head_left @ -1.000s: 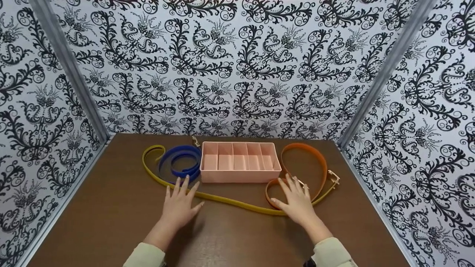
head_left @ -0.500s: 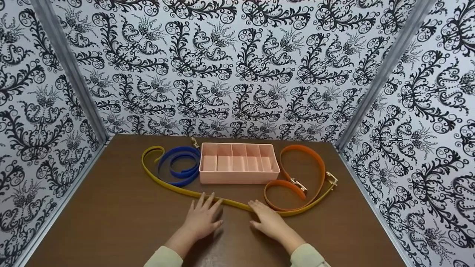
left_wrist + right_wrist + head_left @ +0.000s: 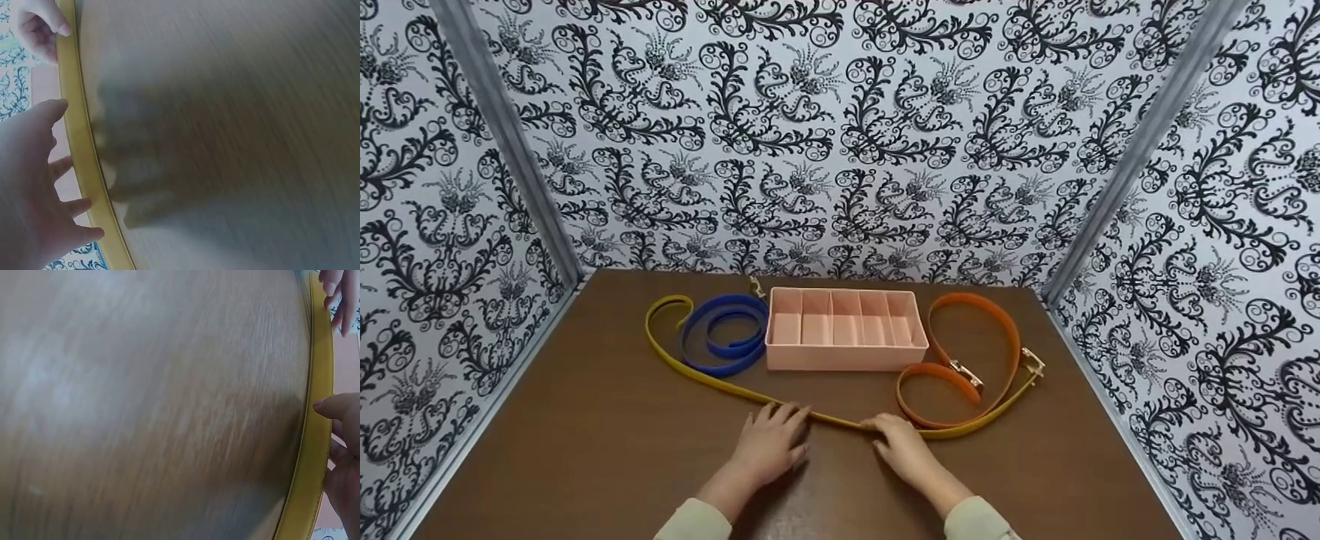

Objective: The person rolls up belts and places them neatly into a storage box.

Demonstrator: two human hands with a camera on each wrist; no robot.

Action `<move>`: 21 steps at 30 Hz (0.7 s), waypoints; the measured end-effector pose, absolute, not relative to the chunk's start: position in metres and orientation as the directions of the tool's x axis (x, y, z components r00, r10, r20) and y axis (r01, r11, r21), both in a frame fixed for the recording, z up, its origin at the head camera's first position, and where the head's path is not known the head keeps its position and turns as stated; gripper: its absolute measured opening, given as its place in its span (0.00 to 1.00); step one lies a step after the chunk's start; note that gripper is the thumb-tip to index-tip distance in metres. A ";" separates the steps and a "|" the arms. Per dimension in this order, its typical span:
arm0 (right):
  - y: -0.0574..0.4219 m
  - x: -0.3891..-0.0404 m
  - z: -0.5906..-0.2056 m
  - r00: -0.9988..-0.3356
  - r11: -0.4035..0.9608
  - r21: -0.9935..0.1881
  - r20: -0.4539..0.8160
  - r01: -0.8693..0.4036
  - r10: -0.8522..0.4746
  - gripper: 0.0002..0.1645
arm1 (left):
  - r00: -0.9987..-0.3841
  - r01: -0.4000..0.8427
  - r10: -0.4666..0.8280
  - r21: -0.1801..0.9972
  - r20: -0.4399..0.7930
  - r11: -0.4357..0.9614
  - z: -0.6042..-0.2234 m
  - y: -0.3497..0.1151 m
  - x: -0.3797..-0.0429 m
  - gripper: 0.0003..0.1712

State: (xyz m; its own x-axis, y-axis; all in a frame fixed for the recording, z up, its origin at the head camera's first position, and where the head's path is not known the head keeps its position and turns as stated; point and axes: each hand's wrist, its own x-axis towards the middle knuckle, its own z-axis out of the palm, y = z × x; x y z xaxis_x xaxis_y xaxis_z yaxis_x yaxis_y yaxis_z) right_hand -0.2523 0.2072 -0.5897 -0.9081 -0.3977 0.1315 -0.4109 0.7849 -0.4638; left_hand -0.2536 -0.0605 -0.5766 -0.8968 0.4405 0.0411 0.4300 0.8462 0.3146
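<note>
A long yellow belt [image 3: 705, 377] curves across the brown table, with a gold buckle [image 3: 1033, 363] at its right end. My right hand [image 3: 907, 452] pinches the belt's near middle; in the right wrist view the thumb [image 3: 329, 405] lies over its stitched face and the other fingers are behind it. Left of that, my left hand [image 3: 769, 448] has its fingertips on the same yellow belt [image 3: 84, 140], fingers slightly bent and spread, thumb at the belt's edge. A coiled blue belt [image 3: 722, 369] and a looped orange belt [image 3: 1012, 330] lie beyond the hands.
A pink tray [image 3: 846, 358] with several compartments stands at the back between the blue and orange belts. The orange belt has a gold buckle [image 3: 966, 373]. Patterned walls [image 3: 840, 150] enclose the back and sides of the table [image 3: 585, 420].
Both hands have come inward and nearer the body, from over the blue and orange belts to the yellow belt. The right fingers have closed on it, and its middle stretch now shows thinner.
</note>
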 end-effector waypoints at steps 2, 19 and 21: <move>0.209 -0.253 -0.589 -0.917 0.765 -0.518 0.115 -0.383 -0.382 0.16 | -0.903 0.423 0.424 0.307 0.069 0.852 -0.575 -0.063 -0.254 0.32; 0.233 -0.253 -0.591 -0.873 0.572 -0.700 0.157 -0.427 -0.461 0.10 | -0.939 0.336 0.286 0.339 0.189 0.879 -0.583 -0.121 -0.253 0.07; 0.236 -0.253 -0.592 -0.869 0.557 -0.710 0.160 -0.430 -0.468 0.10 | -0.942 0.325 0.271 0.338 0.199 0.883 -0.584 -0.131 -0.254 0.06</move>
State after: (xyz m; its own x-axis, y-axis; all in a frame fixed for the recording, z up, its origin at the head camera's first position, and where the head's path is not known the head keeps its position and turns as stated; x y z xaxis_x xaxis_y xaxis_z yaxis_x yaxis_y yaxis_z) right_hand -0.2529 0.2360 -0.5917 -0.8694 -0.4676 0.1595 -0.4301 0.5574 -0.7102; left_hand -0.2538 -0.1312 -0.5839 -0.9418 0.2710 0.1987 0.3254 0.8830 0.3381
